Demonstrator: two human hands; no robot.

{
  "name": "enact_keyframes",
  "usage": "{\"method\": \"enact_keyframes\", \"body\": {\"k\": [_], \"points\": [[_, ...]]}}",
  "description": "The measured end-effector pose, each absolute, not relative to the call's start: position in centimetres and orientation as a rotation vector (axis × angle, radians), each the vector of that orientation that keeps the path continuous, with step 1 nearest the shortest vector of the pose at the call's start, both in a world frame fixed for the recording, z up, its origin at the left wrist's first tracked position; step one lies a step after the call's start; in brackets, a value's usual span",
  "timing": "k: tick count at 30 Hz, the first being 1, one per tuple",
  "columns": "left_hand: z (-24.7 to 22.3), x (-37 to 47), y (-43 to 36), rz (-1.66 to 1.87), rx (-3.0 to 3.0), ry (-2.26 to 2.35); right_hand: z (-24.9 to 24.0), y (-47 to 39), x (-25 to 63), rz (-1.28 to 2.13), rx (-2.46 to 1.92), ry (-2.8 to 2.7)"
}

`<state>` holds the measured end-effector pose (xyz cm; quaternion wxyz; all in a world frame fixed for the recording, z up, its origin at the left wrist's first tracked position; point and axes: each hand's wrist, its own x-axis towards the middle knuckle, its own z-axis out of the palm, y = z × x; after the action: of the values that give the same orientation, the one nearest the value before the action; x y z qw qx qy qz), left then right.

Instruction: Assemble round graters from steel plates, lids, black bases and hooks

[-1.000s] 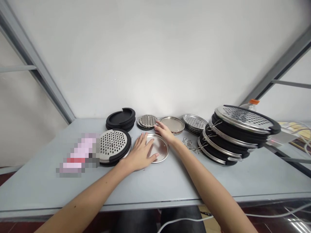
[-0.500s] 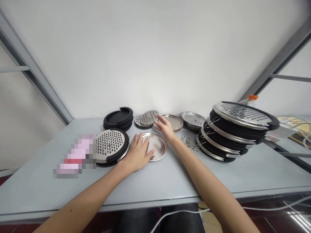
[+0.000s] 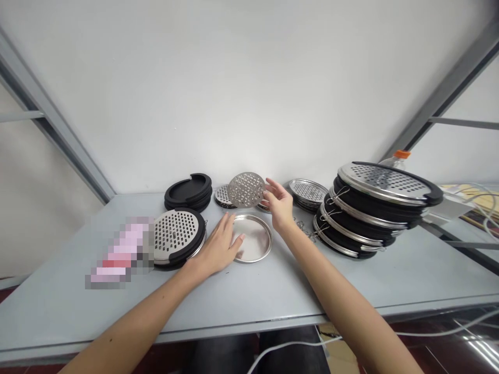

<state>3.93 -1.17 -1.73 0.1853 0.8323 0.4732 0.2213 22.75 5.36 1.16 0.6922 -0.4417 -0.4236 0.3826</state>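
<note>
My right hand (image 3: 279,203) grips the right edge of a thin perforated metal disc (image 3: 247,190), raised and tilted above the table. Below it, a shallow round metal dish (image 3: 254,239) lies on the table. Spread fingers of my left hand (image 3: 220,245) rest at the left rim of that dish. Behind the raised disc, a stack of perforated discs (image 3: 223,196) is partly hidden. Left of my left hand sits a perforated metal plate with a black rim (image 3: 177,234).
Black rings (image 3: 188,192) are piled at the back left. Metal lattice plates (image 3: 309,191) and wire clips (image 3: 307,230) lie right of centre. A tall stack of black-rimmed plates (image 3: 385,183) stands at the right, with an orange-capped bottle (image 3: 399,158) behind.
My right hand has taken hold of a perforated disc and lifted it off the stack, moving slightly right. My left hand has stayed by the dish.
</note>
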Motion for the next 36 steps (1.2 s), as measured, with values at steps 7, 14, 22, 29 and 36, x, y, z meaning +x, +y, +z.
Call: {"method": "enact_keyframes", "body": {"k": [7,14,22,29,36], "points": [[-1.8,4.2,-1.0,0.711,2.328,1.382,1.6,4.7,24.6,1.159,-0.928,-0.975],[-1.5,4.2,-0.9,0.921,2.236,1.374,1.3,5.1,25.4,1.241,-0.954,-0.951],[-0.2,3.9,-1.2,0.950,2.263,1.326,0.2,4.4,26.1,1.324,-1.003,-1.114],[1.7,2.9,-2.0,0.466,2.559,1.041,-0.7,3.9,26.2,1.176,-1.104,-1.469],[0.3,2.8,-1.7,0.421,2.577,1.076,-0.4,3.5,25.6,0.924,-1.189,-1.743]]}}
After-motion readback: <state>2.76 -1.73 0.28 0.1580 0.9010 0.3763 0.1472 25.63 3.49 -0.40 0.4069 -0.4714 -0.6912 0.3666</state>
